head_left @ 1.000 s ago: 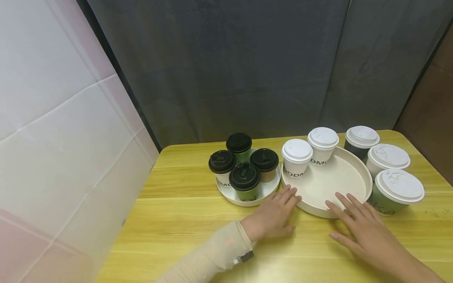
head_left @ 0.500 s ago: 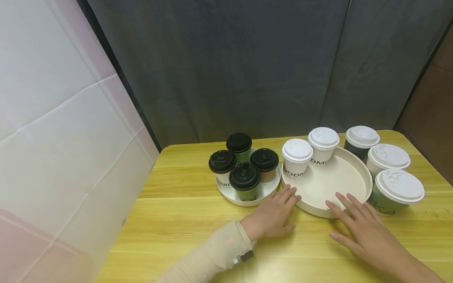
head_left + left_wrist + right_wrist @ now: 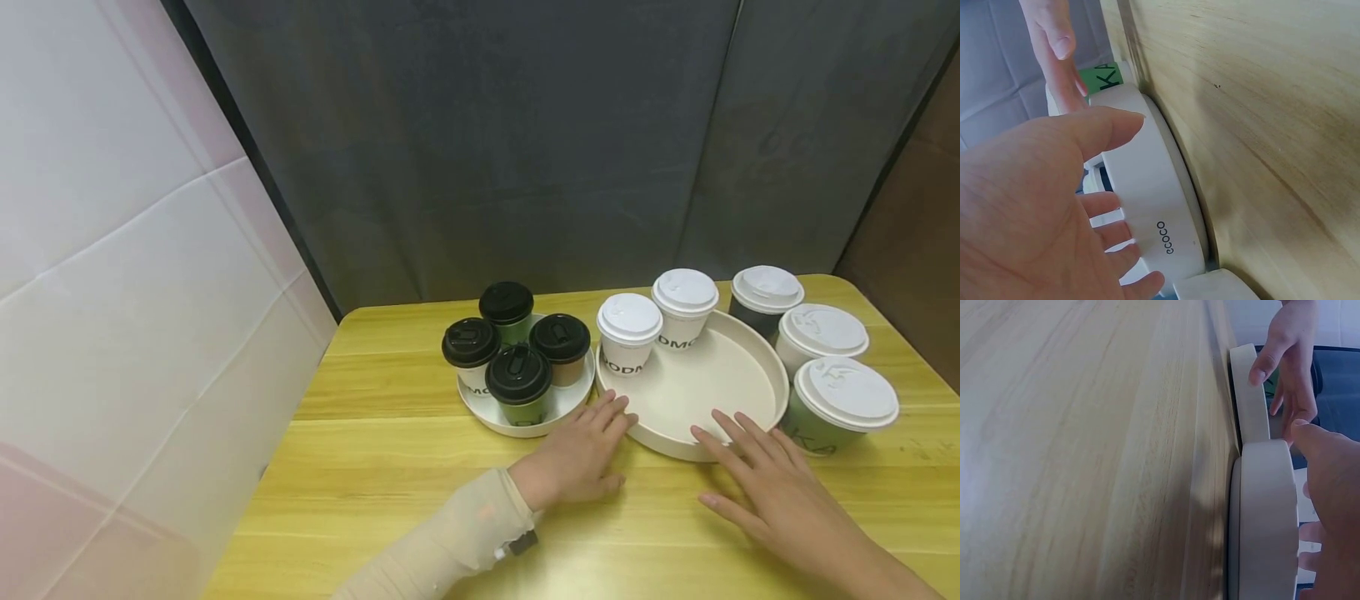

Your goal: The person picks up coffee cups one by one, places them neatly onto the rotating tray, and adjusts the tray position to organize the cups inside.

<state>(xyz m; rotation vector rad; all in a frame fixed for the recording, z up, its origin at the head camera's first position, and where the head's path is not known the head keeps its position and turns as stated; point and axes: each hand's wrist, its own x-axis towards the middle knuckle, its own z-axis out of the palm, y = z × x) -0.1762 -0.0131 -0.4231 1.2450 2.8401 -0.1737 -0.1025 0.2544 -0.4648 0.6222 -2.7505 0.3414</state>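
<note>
A round cream tray (image 3: 712, 383) with a raised rim holds two white paper cups, the nearer-left one (image 3: 628, 333) and the one behind it (image 3: 683, 308). My left hand (image 3: 576, 457) is by the tray's near-left rim, fingers spread and relaxed, holding nothing. My right hand (image 3: 772, 483) reaches over the near-right rim with its fingers extended. In the left wrist view "ecoco" is printed on the tray's side wall (image 3: 1154, 187), next to the fingers. Whether the fingertips touch the rim I cannot tell.
Left of the tray, a smaller white plate (image 3: 480, 410) carries several cups with black lids, among them a green cup (image 3: 519, 387). Along the tray's right side stand a dark cup (image 3: 765, 296), a white cup (image 3: 822, 333) and a large green cup (image 3: 836, 417), all white-lidded. A grey curtain (image 3: 487, 150) hangs behind the table.
</note>
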